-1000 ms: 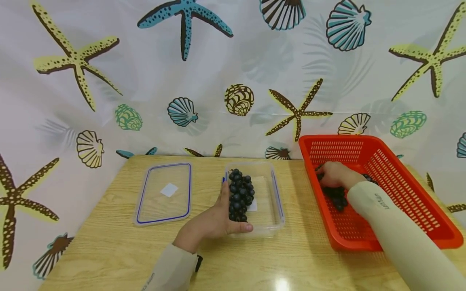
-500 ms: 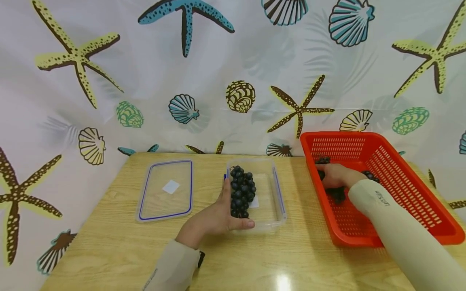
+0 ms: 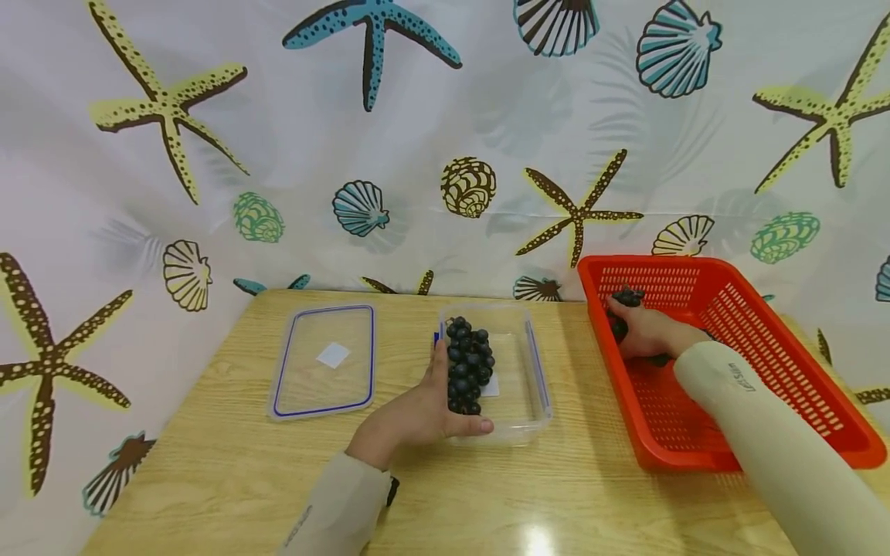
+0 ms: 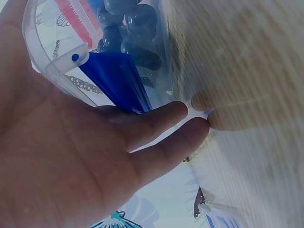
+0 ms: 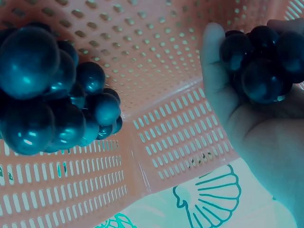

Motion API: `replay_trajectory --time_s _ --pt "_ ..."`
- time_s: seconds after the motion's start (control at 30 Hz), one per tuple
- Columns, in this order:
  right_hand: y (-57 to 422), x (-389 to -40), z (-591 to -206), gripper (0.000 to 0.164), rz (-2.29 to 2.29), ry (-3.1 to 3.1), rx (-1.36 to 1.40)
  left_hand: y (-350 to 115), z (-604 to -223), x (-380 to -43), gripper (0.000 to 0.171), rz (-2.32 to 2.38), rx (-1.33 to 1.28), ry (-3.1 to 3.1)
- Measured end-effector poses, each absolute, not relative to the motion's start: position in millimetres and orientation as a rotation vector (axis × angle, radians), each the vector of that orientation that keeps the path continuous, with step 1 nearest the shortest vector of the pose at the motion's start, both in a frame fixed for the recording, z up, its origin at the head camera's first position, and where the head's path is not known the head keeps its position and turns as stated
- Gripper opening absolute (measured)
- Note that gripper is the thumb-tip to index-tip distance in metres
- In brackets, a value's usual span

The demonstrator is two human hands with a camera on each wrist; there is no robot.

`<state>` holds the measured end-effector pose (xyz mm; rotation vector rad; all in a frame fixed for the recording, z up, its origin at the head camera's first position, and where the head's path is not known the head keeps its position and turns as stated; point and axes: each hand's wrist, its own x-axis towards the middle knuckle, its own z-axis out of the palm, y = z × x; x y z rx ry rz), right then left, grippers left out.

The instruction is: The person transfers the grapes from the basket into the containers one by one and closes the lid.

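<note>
My left hand lies along the near left corner of a clear plastic container. Its fingers are straight against the side by the blue latch, and the thumb extends along the near rim. Inside the container, against its left wall, lies a bunch of dark grapes. My right hand is inside the red basket near its left wall. It grips another bunch of dark grapes, partly hidden by the hand in the head view. A further bunch of grapes shows in the right wrist view.
A clear lid with a blue seal lies flat on the wooden table, left of the container. Behind the table hangs a cloth printed with shells and starfish. The basket stands at the table's right side.
My right hand has gathered the grapes up along the basket's left wall, and more of the bunch shows past its fingers. The left hand stays at the container. The head view shifts slightly.
</note>
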<state>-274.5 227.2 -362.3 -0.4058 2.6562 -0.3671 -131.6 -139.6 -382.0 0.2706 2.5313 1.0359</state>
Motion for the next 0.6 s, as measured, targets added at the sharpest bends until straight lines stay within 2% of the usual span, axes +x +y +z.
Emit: replay_trajectory --time_s 0.27,0.6 --pt "227 -271 -339 0.1 -0.49 2.651 -0.349 -139 -386 -134 0.138 1.026 0.26 2.529" --pt "226 -257 -308 0.098 -0.59 2.745 -0.421 -138 -385 -135 0.136 1.016 0.277 2.539"
